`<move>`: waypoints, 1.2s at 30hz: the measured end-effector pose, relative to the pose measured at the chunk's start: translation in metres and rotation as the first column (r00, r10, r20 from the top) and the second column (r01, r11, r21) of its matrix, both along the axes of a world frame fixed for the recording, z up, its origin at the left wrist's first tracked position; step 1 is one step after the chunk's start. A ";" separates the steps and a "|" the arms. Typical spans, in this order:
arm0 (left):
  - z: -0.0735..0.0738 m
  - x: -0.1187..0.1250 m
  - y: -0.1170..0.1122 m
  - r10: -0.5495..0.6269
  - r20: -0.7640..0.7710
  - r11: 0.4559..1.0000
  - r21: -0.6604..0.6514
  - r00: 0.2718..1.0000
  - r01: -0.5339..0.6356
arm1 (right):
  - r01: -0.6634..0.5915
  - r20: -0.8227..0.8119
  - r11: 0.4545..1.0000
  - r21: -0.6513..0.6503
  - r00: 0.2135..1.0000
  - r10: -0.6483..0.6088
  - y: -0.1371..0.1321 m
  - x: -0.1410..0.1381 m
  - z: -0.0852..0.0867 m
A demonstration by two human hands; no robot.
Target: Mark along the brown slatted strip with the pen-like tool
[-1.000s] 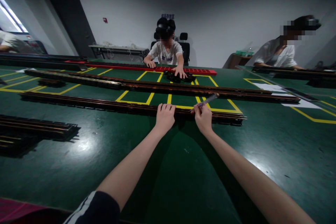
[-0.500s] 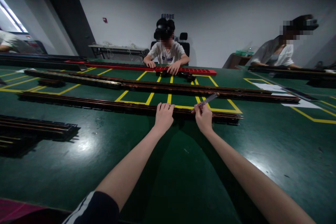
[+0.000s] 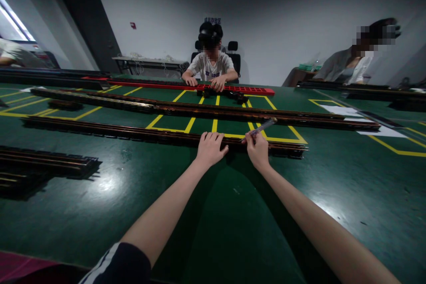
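A long dark slatted strip (image 3: 100, 128) with brass-like lines along it lies across the green table in front of me. My left hand (image 3: 210, 148) rests on it near its right half, fingers spread over the top and thumb out to the side. Just to the right, my right hand (image 3: 258, 148) grips a slim translucent pen-like tool (image 3: 264, 126). The tool slants up and to the right, its lower end by the strip. Whether that tip touches the strip, I cannot tell.
Another long strip (image 3: 233, 110) lies farther back, and shorter dark strips (image 3: 49, 162) are at the left. Yellow tape (image 3: 286, 140) marks the green table (image 3: 149, 213). Opposite, a person (image 3: 213, 64) handles a red frame (image 3: 256, 91). White papers (image 3: 382, 131) lie right.
My left hand has shifted slightly right and its thumb is now spread outward. My right hand and the tool have barely moved. The person at the right has moved their arm.
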State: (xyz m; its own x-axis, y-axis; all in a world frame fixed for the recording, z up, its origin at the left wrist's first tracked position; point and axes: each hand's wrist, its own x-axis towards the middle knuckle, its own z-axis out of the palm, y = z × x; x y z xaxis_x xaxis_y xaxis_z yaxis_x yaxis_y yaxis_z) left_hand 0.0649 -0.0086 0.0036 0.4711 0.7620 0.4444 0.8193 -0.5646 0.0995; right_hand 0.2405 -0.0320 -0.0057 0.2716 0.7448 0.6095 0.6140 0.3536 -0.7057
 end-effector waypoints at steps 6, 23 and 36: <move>0.002 0.001 -0.001 0.019 -0.025 1.000 0.020 0.999 -0.019 | 0.008 0.003 1.000 0.014 1.000 -0.008 0.000 0.000 0.000; -0.004 0.003 0.000 0.029 -0.015 0.997 0.066 0.999 -0.028 | 0.007 -0.008 1.000 0.029 1.000 -0.007 0.000 -0.002 0.000; -0.003 0.002 -0.002 0.040 -0.014 0.997 0.066 0.999 -0.039 | 0.006 -0.010 1.000 0.016 1.000 -0.005 0.000 -0.002 -0.001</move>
State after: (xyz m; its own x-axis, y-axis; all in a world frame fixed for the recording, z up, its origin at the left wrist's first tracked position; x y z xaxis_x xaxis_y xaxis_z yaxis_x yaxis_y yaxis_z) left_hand 0.0666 -0.0104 0.0005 0.4486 0.7493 0.4872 0.8420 -0.5370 0.0506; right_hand 0.2389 -0.0321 -0.0065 0.2815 0.7334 0.6188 0.6091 0.3617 -0.7058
